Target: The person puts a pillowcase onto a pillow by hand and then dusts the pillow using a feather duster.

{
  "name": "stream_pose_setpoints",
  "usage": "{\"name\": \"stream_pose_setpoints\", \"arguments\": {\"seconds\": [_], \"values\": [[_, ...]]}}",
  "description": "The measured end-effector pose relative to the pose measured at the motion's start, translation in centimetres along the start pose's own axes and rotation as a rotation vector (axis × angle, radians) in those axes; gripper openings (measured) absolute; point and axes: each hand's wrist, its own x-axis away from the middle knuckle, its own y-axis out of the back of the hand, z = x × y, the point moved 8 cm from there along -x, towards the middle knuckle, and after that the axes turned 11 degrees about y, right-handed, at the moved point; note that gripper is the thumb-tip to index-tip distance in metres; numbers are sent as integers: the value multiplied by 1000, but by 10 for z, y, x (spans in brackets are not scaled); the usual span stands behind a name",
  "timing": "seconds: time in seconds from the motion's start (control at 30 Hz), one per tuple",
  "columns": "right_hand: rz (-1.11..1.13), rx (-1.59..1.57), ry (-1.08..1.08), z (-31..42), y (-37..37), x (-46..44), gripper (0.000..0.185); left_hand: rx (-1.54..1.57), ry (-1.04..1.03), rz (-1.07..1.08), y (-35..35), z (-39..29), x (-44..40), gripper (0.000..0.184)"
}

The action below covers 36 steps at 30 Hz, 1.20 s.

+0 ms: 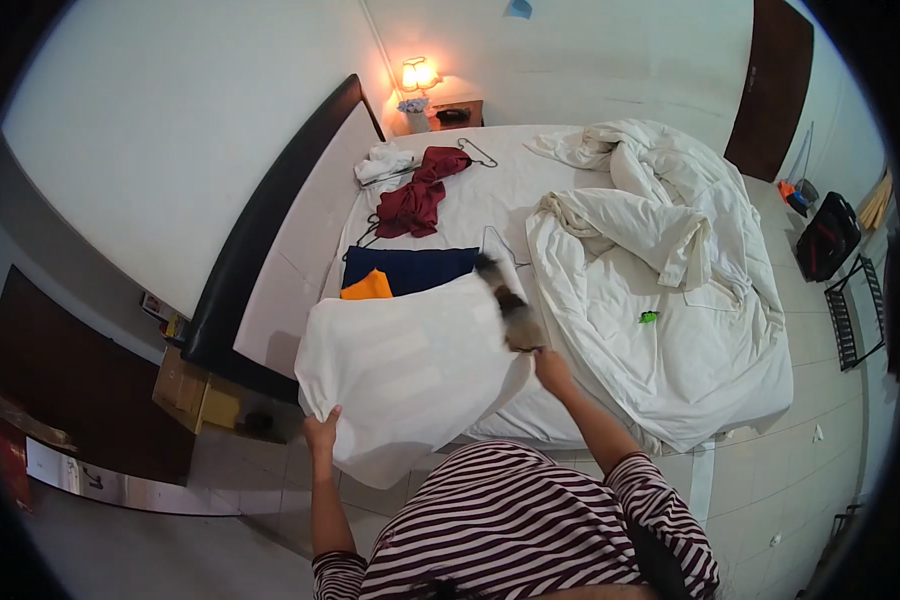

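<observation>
A white cloth (400, 360) is stretched out between my two hands over the near edge of the bed, its lower part hanging in front of me. The fingers of my left hand (322, 430) are closed on its left edge. My right hand (552, 370) pinches its right corner. Just beyond my right hand lies a furry black, brown and beige thing (518, 318), whose kind I cannot make out, partly behind the cloth. Past the cloth's far edge, a navy blue cloth (410, 265) and an orange cloth (368, 286) lie on the mattress, partly covered.
Dark red garments (415, 205), a white garment (382, 165) and a wire hanger (478, 153) lie near the headboard (270, 200). A rumpled white duvet (660, 250) fills the right side. A lit lamp (418, 75) glows behind. A black bag (828, 235) stands on the floor.
</observation>
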Motion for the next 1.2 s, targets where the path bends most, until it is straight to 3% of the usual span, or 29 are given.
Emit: {"name": "stream_pose_setpoints", "arguments": {"seconds": [0.1, 0.3, 0.43, 0.53, 0.57, 0.6, 0.7, 0.77, 0.9, 0.97, 1.0, 1.07, 1.17, 1.2], "values": [[-61, 29, -60, -5, 40, -25, 32, -57, -11, -35, -15, 8, -10, 57], [-407, -136, 326, 109, 125, -32, 33, -83, -10, 93, -24, 10, -7, 69], [-237, 25, 192, 47, 67, -13, 34, -293, 64, 452, -39, 35, 9, 79], [-1, 76, -108, -50, 16, 7, 35, -246, 43, 713, -40, 2, 43, 76], [-37, 69, -162, -55, 20, 14, 35, -229, 31, 795, -37, -18, 54, 75], [-75, 64, -214, -58, 29, 16, 35, -284, 9, 704, -29, -42, 57, 67], [-206, -60, -85, -15, 61, 31, 36, 296, 56, 818, -43, -82, 46, 61], [-273, -162, -15, 34, 92, 37, 35, 552, 56, 851, -24, -150, 62, 55], [-309, -351, 209, 152, 152, 59, 29, 658, -122, 863, -39, -243, 69, 58], [-392, -399, 507, 190, 164, 82, 32, 724, -239, 882, -47, -264, 69, 59], [-281, -372, 476, 192, 160, 87, 32, 786, -294, 885, -52, -273, 65, 60], [-187, -321, 433, 178, 140, 99, 33, 756, -300, 856, -62, -268, 62, 64], [-293, -267, 187, 68, 63, 111, 32, 607, -352, 787, -34, -292, 92, 56], [-203, -186, -15, 15, 32, 117, 32, 647, -301, 774, -39, -279, 81, 55]]}}
